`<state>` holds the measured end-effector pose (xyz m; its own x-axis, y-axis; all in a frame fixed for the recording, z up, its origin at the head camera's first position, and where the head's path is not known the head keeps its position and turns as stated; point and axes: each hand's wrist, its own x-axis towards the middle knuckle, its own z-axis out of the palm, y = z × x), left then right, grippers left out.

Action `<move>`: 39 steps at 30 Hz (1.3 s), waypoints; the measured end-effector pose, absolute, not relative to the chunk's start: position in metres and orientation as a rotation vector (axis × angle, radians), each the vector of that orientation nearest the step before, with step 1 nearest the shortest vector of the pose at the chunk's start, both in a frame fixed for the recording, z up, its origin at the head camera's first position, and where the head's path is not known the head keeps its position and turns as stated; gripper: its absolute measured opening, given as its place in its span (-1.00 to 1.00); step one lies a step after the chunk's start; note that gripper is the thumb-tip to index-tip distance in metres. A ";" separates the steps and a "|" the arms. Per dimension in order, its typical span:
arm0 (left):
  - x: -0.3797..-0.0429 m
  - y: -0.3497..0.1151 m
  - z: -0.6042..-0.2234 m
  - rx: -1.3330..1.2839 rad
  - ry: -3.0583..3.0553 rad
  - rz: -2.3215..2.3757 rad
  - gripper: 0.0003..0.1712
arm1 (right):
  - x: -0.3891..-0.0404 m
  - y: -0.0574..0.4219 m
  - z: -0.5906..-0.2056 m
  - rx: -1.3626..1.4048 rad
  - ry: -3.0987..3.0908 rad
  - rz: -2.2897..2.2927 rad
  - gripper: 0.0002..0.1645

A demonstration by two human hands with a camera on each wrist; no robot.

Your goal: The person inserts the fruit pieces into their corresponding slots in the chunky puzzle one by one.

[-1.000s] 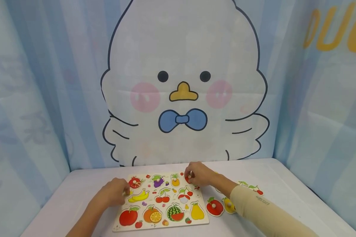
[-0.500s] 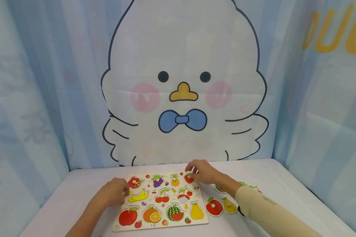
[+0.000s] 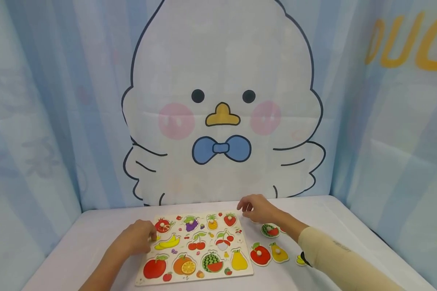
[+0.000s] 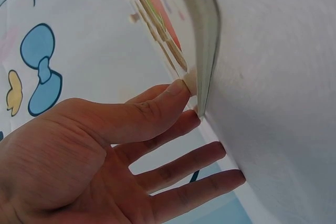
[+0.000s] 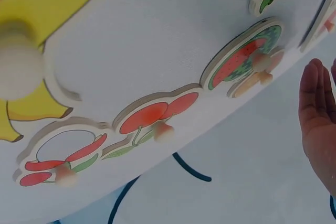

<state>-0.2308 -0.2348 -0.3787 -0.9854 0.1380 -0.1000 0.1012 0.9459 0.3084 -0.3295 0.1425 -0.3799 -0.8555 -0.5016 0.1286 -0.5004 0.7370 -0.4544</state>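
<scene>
A fruit puzzle board (image 3: 211, 275) lies on the table with fruit pictures in rows. At its left edge my left hand (image 3: 140, 238) pinches the rim. The left wrist view has the thumb (image 4: 168, 98) on the board's edge, the other fingers spread beyond it. Off the board's far right corner, my right hand (image 3: 256, 207) hovers with loosely bent fingers and holds nothing. Beside it, the knobbed strawberry piece (image 3: 230, 220) sits in its slot. Pomegranate (image 3: 163, 225), grape (image 3: 191, 223) and pineapple (image 3: 212, 222) pieces fill the rest of that far row.
Right of the board lie knobbed apple (image 3: 260, 255), pear (image 3: 278, 253) and watermelon (image 3: 270, 230) pieces. A banana piece (image 3: 300, 260) is partly hidden by the right sleeve. In the right wrist view, cherries (image 5: 144, 119) lie near the table's far edge. A printed curtain stands behind.
My right hand has let go of the strawberry piece and moved right, off the board. The left hand stays at the board's edge; the head view has shifted slightly.
</scene>
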 end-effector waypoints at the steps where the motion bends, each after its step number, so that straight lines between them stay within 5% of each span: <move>1: -0.231 -0.235 -0.379 0.182 2.978 0.465 -0.76 | -0.329 0.145 -0.380 -0.829 2.926 -0.767 -0.79; 39: -0.231 -0.236 -0.377 0.208 2.962 0.468 -0.77 | -0.324 0.199 -0.384 -0.479 3.003 -0.759 -0.81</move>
